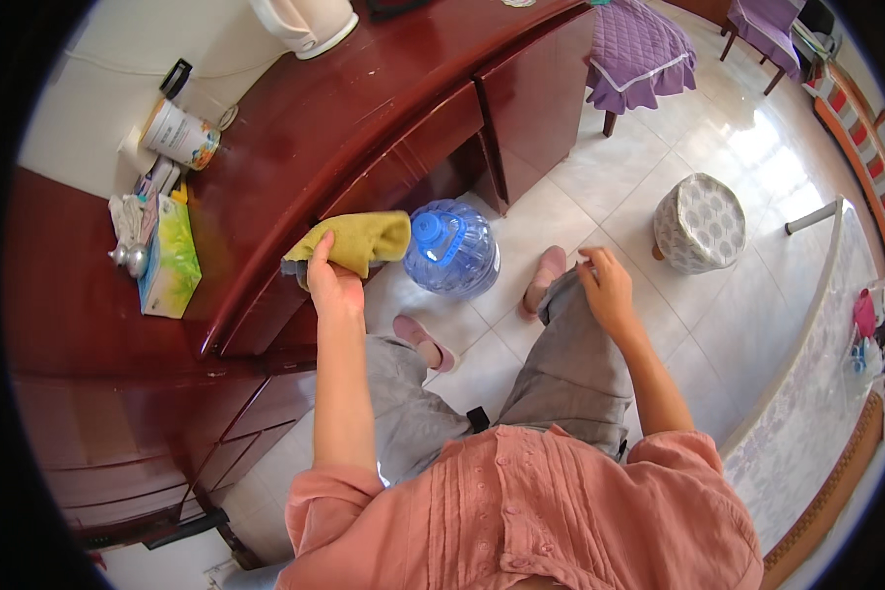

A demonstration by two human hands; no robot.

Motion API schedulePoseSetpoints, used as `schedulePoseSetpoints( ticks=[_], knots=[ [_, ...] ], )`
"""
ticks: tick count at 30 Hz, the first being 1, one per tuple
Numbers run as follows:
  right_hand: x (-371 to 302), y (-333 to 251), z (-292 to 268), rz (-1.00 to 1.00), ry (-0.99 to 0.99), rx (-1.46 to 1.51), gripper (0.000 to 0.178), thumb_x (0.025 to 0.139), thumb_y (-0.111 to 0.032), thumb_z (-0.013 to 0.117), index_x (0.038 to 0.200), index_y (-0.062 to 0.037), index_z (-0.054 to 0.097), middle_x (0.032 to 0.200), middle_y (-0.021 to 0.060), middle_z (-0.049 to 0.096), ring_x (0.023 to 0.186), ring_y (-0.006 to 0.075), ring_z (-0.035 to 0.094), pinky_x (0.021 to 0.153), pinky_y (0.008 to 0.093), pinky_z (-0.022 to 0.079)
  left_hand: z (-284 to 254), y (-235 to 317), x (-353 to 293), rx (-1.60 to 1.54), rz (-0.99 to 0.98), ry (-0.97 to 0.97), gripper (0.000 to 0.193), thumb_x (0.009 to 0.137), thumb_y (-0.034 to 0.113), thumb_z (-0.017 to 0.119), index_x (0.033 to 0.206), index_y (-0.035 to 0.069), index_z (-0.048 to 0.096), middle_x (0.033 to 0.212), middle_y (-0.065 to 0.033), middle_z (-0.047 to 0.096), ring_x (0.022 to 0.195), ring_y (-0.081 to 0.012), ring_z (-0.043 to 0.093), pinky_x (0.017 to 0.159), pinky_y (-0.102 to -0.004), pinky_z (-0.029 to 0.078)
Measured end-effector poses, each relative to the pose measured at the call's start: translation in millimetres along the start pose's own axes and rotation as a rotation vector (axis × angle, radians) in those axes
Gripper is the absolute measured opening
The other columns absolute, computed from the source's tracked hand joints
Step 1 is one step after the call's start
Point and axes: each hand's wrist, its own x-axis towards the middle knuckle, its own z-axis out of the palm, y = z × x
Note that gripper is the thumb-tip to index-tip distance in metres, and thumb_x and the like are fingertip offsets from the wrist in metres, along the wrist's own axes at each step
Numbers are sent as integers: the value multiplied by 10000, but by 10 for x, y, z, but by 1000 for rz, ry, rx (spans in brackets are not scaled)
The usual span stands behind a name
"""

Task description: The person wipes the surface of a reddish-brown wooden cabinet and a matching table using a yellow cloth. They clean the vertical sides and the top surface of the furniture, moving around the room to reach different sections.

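Note:
My left hand (332,283) is closed on a folded yellow cloth (369,239), its thumb on top and the other fingers hidden beneath. The cloth hangs by the front edge of a dark red wooden cabinet (295,182), and a bit of grey shows under its left end. Just right of the cloth, a large clear blue water bottle (454,261) with a blue cap and handle stands on the floor. My right hand (608,285) is over my right knee, holding nothing, its fingers loosely bent and apart.
On the cabinet top are a green-and-yellow tissue box (172,258), a white canister (180,135) and a white kettle (307,22). A cabinet door (536,98) stands beyond the bottle. A round covered stool (700,224) is at right, near a long table (792,413). A purple-covered chair (641,54) stands farther off.

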Motion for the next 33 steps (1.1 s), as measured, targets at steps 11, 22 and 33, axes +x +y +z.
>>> schedulePoseSetpoints(
  ticks=[11,22,33],
  knots=[
    [31,223,109,-68,24,-182,128,906,-130,656,1020,-96,704,998,51,691,963,270,652,840,421,485,716,-677,186,58,-147,-266,448,958,133,717,1360,21,553,1349,-96,607,1258,-249,566,1102,-422,418],
    [56,294,107,-24,20,-233,102,908,-159,658,971,-98,710,963,55,685,946,274,650,830,427,484,2057,-1435,426,277,-252,-485,437,936,295,758,1312,135,604,1291,-1,621,1178,-164,568,1013,-392,404],
    [-74,442,6,-38,78,-262,98,887,-163,666,950,-112,720,925,67,674,937,268,657,833,422,494,649,-786,281,36,-161,-363,438,1032,262,624,1392,34,523,1391,-128,594,1259,-286,578,1065,-467,470]
  ],
)
